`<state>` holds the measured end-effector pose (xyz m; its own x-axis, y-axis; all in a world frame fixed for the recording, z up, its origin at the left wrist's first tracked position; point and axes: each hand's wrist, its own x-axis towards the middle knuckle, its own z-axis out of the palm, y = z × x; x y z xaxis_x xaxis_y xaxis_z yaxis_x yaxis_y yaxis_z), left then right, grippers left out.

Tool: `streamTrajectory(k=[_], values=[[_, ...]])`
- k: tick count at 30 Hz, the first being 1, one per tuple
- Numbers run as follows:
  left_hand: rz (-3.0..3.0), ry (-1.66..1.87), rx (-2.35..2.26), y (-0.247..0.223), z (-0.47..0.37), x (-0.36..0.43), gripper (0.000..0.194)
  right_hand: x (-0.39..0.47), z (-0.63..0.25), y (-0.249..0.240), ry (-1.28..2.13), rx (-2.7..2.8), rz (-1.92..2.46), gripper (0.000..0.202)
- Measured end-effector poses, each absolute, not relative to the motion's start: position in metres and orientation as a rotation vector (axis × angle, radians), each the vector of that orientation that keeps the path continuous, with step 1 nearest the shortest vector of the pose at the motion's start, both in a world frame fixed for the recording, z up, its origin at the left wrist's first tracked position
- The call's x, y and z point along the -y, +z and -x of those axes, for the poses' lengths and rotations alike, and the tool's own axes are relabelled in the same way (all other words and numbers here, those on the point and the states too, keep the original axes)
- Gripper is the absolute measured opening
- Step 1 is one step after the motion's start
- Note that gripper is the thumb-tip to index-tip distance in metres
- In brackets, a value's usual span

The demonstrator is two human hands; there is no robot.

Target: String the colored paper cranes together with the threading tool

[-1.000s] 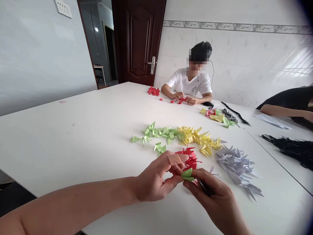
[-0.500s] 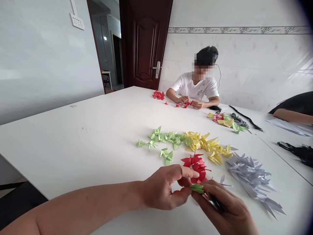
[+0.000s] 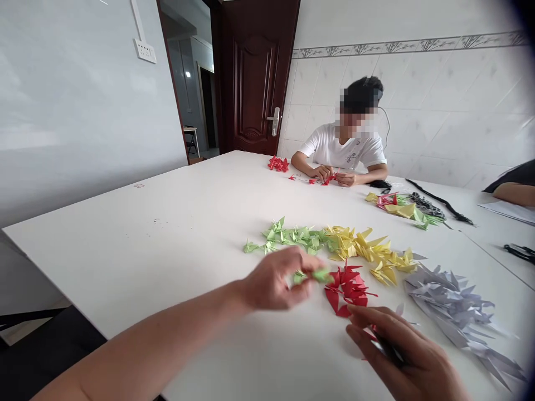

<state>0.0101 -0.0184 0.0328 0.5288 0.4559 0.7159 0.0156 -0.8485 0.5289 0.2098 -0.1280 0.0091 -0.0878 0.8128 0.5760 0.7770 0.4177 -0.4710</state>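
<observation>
Currently: large white table (image 3: 125, 245); row of green, yellow, red and grey folded paper cranes (image 3: 355, 250); left hand (image 3: 276, 281), blurred, pinching small green paper crane (image 3: 321, 274); right hand (image 3: 409, 356), apart, gripping thin dark tool (image 3: 387, 351).

Across my white table (image 3: 125, 234) a person in a white shirt (image 3: 346, 153) sits with red paper pieces (image 3: 278, 164). Dark door (image 3: 254, 83) behind. Black cords (image 3: 443, 205) lie far right.

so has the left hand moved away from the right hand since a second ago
Yes. The left hand has carried the green paper crane away from the right hand, up beside the red cranes.
</observation>
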Motion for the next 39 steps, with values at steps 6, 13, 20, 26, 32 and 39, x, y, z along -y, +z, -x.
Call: streamTrajectory(k=[6,13,20,26,32,39], values=[[-2.161,1.397,-1.183,0.038,0.027,-0.043,0.025,0.126,-0.213,0.004,0.181,1.643,1.481,0.022],[-2.268,1.006,-1.403,0.026,0.041,-0.056,0.026,0.121,-0.228,0.001,0.02,1.773,1.433,0.018],[-2.305,0.931,-1.468,0.02,0.049,-0.063,0.033,0.121,-0.226,0.002,0.082,1.669,1.475,0.021],[-2.426,1.015,-1.452,0.033,0.045,-0.062,0.032,0.12,-0.224,0.012,0.09,1.591,1.485,0.019],[-2.772,0.728,-1.209,0.05,-0.001,-0.066,0.024,0.117,-0.227,0.014,0.081,1.556,1.476,0.021],[-2.964,0.413,-1.2,0.042,-0.036,-0.081,0.024,0.114,-0.233,0.016,0.024,1.548,1.435,0.019]])
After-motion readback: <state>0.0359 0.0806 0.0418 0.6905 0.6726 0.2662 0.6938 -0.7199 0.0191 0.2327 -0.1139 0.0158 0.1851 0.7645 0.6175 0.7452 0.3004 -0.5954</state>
